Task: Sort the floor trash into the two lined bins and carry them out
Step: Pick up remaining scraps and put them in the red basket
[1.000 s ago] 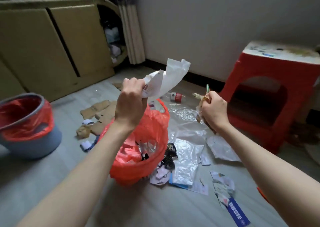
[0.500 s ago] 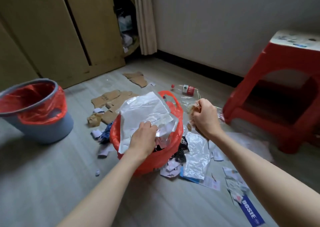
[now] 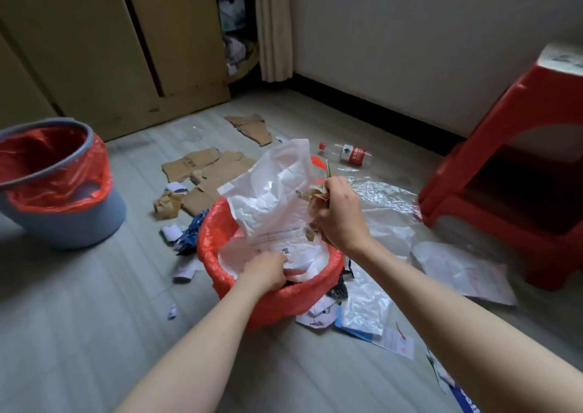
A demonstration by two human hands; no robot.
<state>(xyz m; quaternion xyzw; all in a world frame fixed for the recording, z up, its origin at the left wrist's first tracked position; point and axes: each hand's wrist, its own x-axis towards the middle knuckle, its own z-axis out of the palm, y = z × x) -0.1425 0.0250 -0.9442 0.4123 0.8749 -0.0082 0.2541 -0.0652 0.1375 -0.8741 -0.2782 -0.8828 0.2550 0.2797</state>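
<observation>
On the grey floor (image 3: 79, 333), in the middle, a bin lined with a red bag (image 3: 271, 302) is seen, filled with a large crumpled white plastic bag (image 3: 274, 198) that rises above its rim. At the left, a second grey bin with a red liner (image 3: 56, 185) is tilted; what it contains cannot be told. The left hand (image 3: 268, 269) is curled inside the near rim, its fingers gripping the white bag's lower part. The right hand (image 3: 339, 210) is closed tightly on a wad of brown crumpled paper (image 3: 312, 196), held above the bin's far side. Cardboard scraps (image 3: 205, 172), a plastic bottle (image 3: 345, 153) and clear plastic sheets (image 3: 378, 198) are scattered around, beside a red stool (image 3: 504, 191).
</observation>
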